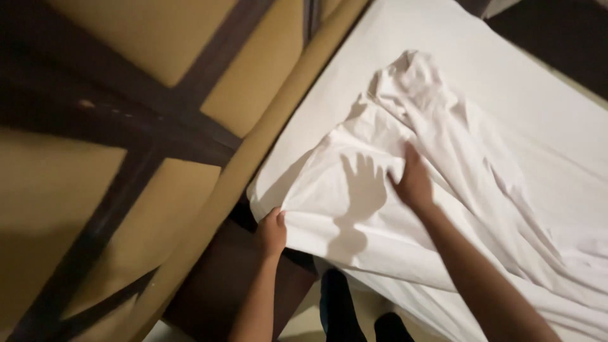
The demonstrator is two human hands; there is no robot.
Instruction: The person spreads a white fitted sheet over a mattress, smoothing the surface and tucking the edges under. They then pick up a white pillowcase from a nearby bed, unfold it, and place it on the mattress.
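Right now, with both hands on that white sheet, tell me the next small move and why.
Probably sweep the right hand outward across the white sheet toward the bunched folds. The left hand already grips the sheet's edge at the mattress corner, so the cloth looks anchored there, while wrinkles and a raised bunch remain just beyond the right hand.
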